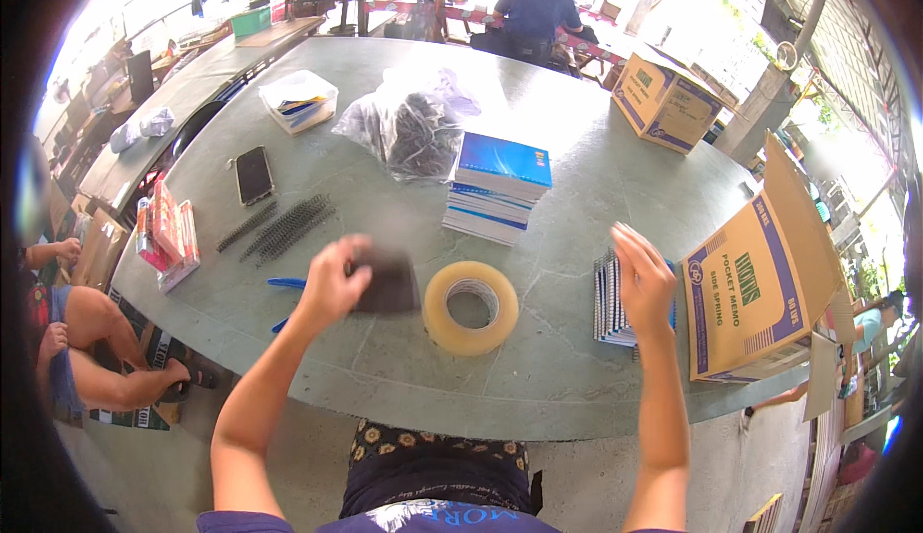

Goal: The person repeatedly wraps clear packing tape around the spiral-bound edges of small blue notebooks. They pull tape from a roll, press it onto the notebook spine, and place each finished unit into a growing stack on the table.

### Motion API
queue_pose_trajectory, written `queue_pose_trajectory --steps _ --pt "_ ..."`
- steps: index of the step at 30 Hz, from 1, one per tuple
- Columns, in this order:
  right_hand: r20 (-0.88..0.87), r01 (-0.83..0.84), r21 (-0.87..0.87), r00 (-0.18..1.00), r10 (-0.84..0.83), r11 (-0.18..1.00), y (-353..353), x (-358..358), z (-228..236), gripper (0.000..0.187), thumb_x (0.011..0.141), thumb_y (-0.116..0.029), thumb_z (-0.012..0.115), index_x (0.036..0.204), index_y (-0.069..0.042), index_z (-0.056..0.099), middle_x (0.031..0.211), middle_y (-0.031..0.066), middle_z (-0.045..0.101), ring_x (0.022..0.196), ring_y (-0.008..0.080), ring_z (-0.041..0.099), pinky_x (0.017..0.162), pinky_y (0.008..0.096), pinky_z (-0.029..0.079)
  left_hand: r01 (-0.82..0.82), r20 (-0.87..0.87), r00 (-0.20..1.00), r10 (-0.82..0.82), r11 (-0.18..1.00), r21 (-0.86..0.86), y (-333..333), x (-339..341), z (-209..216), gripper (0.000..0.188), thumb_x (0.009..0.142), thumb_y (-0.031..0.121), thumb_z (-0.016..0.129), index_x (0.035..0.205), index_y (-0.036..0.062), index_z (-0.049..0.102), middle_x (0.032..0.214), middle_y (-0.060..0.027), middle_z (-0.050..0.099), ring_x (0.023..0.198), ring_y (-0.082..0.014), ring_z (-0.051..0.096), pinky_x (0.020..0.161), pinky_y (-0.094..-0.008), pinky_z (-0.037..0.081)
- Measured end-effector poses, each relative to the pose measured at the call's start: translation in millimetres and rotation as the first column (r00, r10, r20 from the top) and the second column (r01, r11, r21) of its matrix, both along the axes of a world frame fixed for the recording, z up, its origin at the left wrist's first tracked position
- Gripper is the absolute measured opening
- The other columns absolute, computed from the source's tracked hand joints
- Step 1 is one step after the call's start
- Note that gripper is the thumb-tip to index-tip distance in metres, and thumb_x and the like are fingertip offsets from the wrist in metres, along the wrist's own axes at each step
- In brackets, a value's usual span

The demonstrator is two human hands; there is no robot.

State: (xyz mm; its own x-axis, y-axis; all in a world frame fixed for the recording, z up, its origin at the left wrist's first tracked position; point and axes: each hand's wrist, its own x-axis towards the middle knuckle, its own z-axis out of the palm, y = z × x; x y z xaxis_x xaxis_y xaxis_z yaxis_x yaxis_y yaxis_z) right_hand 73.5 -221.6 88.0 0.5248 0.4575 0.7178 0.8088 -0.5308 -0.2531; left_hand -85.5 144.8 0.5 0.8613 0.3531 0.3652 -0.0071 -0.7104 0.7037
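My left hand (pixel 334 278) pinches a dark flat piece (pixel 392 283), blurred by motion, so its kind cannot be told. Just right of that piece, a wide roll of clear tape (pixel 437 314) lies flat on the table. Blue handles (pixel 286 283) of a tool show left of my left hand; the rest is hidden. My right hand (pixel 644 278) is open, fingers stretched out, above a stack of small spiral notebooks (pixel 610 300) that it partly covers. Beyond the tape stands a pile of blue-covered notepads (pixel 502 163). Several black wire spirals (pixel 288 228) lie at left.
An open cardboard box (pixel 740 293) stands at right, another box (pixel 663 100) at far right. A plastic bag of dark coils (pixel 418 124), a white container (pixel 300 100), a phone (pixel 254 175) and red packs (pixel 171 235) rest on the table (pixel 385 389). A seated person (pixel 106 350) is at left.
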Motion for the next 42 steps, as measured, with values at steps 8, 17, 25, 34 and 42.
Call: queue_pose_trajectory --steps 8,17,25,34,42 --pt "0.107 -0.051 -0.145 0.992 0.067 0.988 162 67 -24 0.017 0.078 -0.008 0.064 0.095 -0.007 0.068 0.099 0.0077 0.068 0.097 0.0250 0.062 0.085 0.0361 0.048 -0.100 -0.101 0.988 0.119 0.979 0.176 42 35 -13 0.032 0.083 0.030 0.064 0.101 0.0035 0.063 0.098 -0.0192 0.063 0.097 -0.0368 0.057 0.084 -0.0434 0.046" --pt "-0.267 -0.223 0.013 0.939 0.219 0.975 130 -16 52 0.019 0.079 0.007 0.055 0.090 -0.001 0.067 0.080 0.0121 0.065 0.074 0.0220 0.064 0.065 0.0336 0.051 -0.165 -0.324 0.878 0.353 0.858 0.487 130 10 -50 0.035 0.084 0.028 0.062 0.111 0.0070 0.059 0.103 -0.0184 0.059 0.097 -0.0349 0.059 0.083 -0.0430 0.048" --pt "-0.348 -0.242 -0.146 0.920 0.179 0.959 116 -65 -33 0.013 0.078 -0.007 0.062 0.090 -0.006 0.063 0.086 0.0150 0.066 0.077 0.0327 0.063 0.071 0.0384 0.049 -0.253 -0.211 0.913 0.350 0.889 0.381 64 28 17 0.029 0.087 0.016 0.055 0.111 0.0002 0.054 0.102 -0.0215 0.057 0.091 -0.0365 0.060 0.079 -0.0440 0.049" --pt "-0.374 -0.267 -0.128 0.905 0.203 0.955 129 -77 -37 0.012 0.083 -0.010 0.056 0.091 -0.008 0.064 0.083 0.0094 0.067 0.077 0.0291 0.064 0.068 0.0390 0.049 0.265 -0.352 0.925 -0.144 0.908 0.325 -56 -24 18 0.044 0.090 0.019 0.054 0.132 0.0076 0.045 0.087 -0.0148 0.058 0.080 -0.0341 0.061 0.067 -0.0417 0.051" --pt "-0.463 -0.274 -0.142 0.867 0.181 0.951 132 -77 -29 0.014 0.085 -0.017 0.058 0.094 -0.011 0.067 0.082 0.0085 0.068 0.073 0.0283 0.064 0.064 0.0384 0.049 0.139 -0.043 0.988 -0.149 0.974 -0.179 -63 -32 24 0.021 0.087 0.005 0.060 0.107 0.0029 0.054 0.083 -0.0107 0.067 0.076 -0.0177 0.066 0.063 -0.0287 0.050"
